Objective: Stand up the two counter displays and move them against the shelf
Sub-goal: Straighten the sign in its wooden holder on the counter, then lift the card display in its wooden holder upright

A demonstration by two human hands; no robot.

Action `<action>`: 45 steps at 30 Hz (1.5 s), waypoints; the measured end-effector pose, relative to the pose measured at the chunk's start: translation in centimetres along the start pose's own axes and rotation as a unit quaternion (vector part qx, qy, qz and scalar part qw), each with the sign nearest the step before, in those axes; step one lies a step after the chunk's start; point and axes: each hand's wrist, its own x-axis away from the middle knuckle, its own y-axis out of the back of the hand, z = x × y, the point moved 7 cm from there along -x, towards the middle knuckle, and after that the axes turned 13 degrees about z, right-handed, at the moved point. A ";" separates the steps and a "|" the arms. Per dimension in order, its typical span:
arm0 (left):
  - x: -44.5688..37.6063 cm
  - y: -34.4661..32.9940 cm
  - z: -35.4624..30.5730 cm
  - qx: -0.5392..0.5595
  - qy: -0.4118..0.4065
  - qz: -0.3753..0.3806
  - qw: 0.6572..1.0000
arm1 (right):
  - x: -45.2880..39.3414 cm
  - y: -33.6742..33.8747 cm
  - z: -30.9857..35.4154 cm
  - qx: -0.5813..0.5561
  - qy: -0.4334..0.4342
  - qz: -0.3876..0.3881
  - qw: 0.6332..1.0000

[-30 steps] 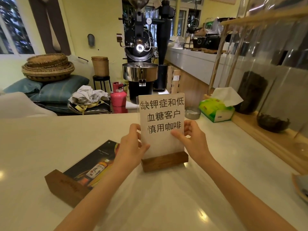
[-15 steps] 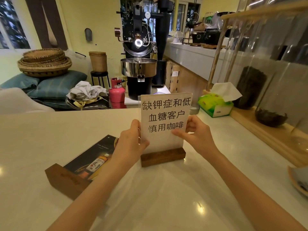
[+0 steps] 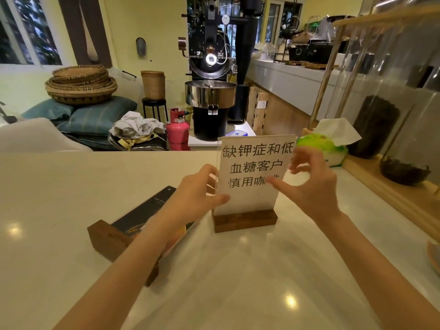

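The white sign display (image 3: 250, 163), a clear panel with black characters in a wooden base (image 3: 245, 220), stands upright on the white counter (image 3: 59, 210). My left hand (image 3: 192, 196) grips its left edge, thumb in front. Just right of the panel, my right hand (image 3: 312, 186) has its fingers spread and its thumb lies across the lower text, not gripping. The second display (image 3: 152, 208), a dark poster in a wooden base, lies flat to the left, partly under my left forearm. The wooden shelf (image 3: 392, 198) runs along the counter's right side.
A green tissue pack (image 3: 326, 146) sits on the counter just behind the sign, beside the shelf's end. Glass jars with dark contents (image 3: 376, 125) stand on the shelf. A dish rim (image 3: 434, 256) shows at the right edge. A coffee roaster (image 3: 210, 91) stands beyond the counter.
The upright sign has shifted right and farther away, toward the tissue pack. My right hand has come off its right edge and opened. The flat display has not moved.
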 end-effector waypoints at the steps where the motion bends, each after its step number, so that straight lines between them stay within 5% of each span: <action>1: 0.3 0.9 -0.1 0.011 0.001 0.007 1.000 | 0.1 0.7 0.7 0.015 0.022 -0.042 0.999; 6: 2.7 6.4 1.1 -0.001 -0.005 0.005 1.000 | 0.7 0.5 5.7 0.051 0.085 -0.090 0.991; 9: 3.8 9.0 3.7 -0.011 0.024 -0.013 1.000 | 1.1 -2.7 8.8 0.003 0.079 0.009 0.997; 11: 4.2 9.9 5.6 -0.026 0.047 -0.021 0.998 | 1.5 -5.6 9.4 -0.104 -0.017 0.105 0.989; 14: 4.4 10.3 8.4 -0.043 0.084 -0.013 0.996 | 3.2 -10.8 9.1 -0.289 -0.199 0.248 0.903; 18: 4.3 9.8 11.7 -0.047 0.131 0.013 0.990 | 5.1 -14.6 8.5 -0.423 -0.364 0.302 0.773; 27: 4.1 8.7 15.5 0.054 0.206 0.056 0.975 | 7.8 -18.1 8.4 -0.464 -0.495 0.329 0.657; 36: 4.1 8.0 16.8 0.087 0.235 0.084 0.964 | 8.2 -19.4 9.9 -0.521 -0.489 0.276 0.643; 45: 4.5 8.5 16.3 0.116 0.216 0.089 0.965 | 6.6 -18.2 9.8 -0.512 -0.426 0.236 0.708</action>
